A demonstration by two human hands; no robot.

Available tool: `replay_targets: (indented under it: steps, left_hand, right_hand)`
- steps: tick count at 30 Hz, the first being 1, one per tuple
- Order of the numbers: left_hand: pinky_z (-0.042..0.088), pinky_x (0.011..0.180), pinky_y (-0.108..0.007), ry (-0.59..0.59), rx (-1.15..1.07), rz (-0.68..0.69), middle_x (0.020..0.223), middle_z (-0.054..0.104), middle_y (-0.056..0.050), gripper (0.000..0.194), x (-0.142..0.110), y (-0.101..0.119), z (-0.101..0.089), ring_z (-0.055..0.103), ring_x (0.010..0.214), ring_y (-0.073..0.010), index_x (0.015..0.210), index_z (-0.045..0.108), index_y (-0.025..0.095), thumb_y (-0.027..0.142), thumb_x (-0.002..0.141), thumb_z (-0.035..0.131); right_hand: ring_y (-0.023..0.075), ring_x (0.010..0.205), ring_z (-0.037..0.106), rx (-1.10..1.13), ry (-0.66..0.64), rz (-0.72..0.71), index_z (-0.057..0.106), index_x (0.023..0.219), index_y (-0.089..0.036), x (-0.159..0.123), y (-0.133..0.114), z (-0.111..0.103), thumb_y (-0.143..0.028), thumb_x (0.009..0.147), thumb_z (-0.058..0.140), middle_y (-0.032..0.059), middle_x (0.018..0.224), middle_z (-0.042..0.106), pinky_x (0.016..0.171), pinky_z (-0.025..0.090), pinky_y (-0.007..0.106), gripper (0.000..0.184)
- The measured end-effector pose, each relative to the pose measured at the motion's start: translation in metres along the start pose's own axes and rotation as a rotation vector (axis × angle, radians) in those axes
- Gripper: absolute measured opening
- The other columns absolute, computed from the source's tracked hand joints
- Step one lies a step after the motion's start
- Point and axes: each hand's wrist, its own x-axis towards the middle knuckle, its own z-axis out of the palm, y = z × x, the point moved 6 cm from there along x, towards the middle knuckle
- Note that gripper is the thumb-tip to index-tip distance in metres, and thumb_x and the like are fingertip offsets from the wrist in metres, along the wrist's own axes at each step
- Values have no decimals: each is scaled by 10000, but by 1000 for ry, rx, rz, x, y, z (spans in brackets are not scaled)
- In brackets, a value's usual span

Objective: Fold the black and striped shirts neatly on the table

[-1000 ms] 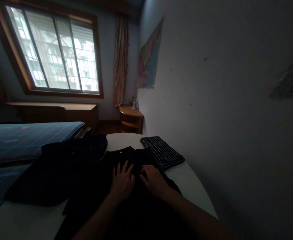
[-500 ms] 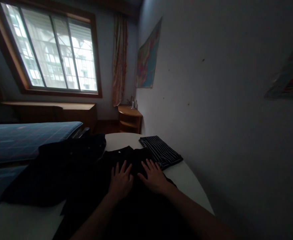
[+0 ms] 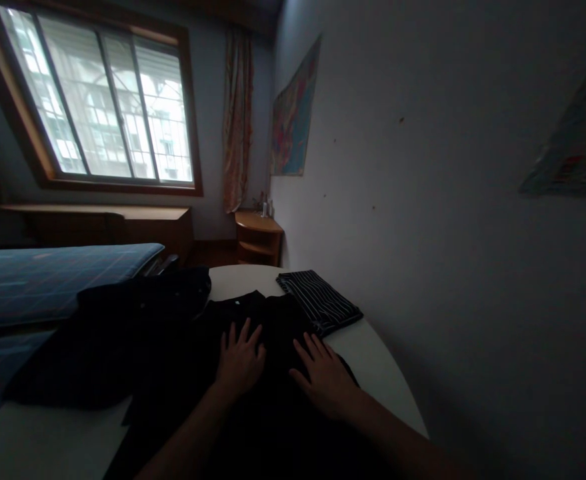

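A black garment, seemingly a shirt (image 3: 277, 347), lies spread over the round white table (image 3: 393, 373), its collar end pointing away from me. My left hand (image 3: 240, 360) rests flat on its upper left part with fingers spread. On the right part of the shirt lies my right hand (image 3: 325, 373), palm down, fingers apart. Just beyond it is a folded black garment with white stripes (image 3: 320, 300). To the left, another dark garment (image 3: 97, 347) is heaped across the table's edge. Much of the black cloth is too dark to make out folds.
A bed frame with a blue checked mattress (image 3: 57, 280) stands at the left. A corner shelf (image 3: 259, 223) and a long wooden desk (image 3: 157, 213) are under and beside the window (image 3: 103, 100). The wall (image 3: 423, 267) runs close along the table's right side.
My right hand has slid right and toward me over the black shirt. My left hand stays in nearly the same place. The view has shifted slightly.
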Motion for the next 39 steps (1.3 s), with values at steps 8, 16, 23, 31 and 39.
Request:
replay_targets:
  steps: [8, 16, 23, 31, 39]
  left_hand:
    - [156, 1179, -586, 73, -90, 178, 1604, 301, -52, 562, -2, 10, -11, 133, 1493, -371, 1488, 419, 298, 437, 945, 464]
    - [194, 1203, -472, -129, -201, 497, 1566, 381, -6, 505, -11, 26, -5, 297, 1462, -222, 1464, 430, 351, 424, 965, 456]
    - [201, 1200, -445, -130, -144, 422, 1596, 311, -12, 516, 5, 20, 3, 230, 1485, -228, 1496, 383, 321, 494, 1012, 338]
    - [172, 1199, -460, -187, -118, 444, 1619, 247, -44, 605, 13, 24, -1, 181, 1498, -246, 1528, 315, 276, 561, 994, 324]
    - [229, 1179, -493, -126, -181, 613, 1615, 280, -28, 539, 5, 20, -6, 296, 1460, -263, 1510, 329, 363, 488, 992, 409]
  right_hand:
    - [288, 1497, 172, 54, -55, 82, 374, 1516, -266, -46, 18, -5, -571, 944, 449, 52, 1615, 246, 1201, 211, 480, 652]
    - [249, 1126, 587, 88, 205, 178, 662, 1210, -153, -29, 63, -24, -361, 974, 413, 123, 1201, 673, 1021, 409, 364, 401]
    - [186, 843, 665, 251, 152, 283, 651, 931, -191, -8, 82, -19, -334, 968, 447, 62, 915, 728, 741, 435, 260, 252]
    - [214, 906, 687, 371, 172, 289, 657, 998, -200, -11, 79, -18, -393, 922, 523, 68, 978, 741, 769, 461, 279, 246]
    - [212, 867, 681, 401, 242, 282, 609, 964, -199, -18, 79, -24, -391, 940, 466, 70, 937, 730, 734, 446, 282, 241]
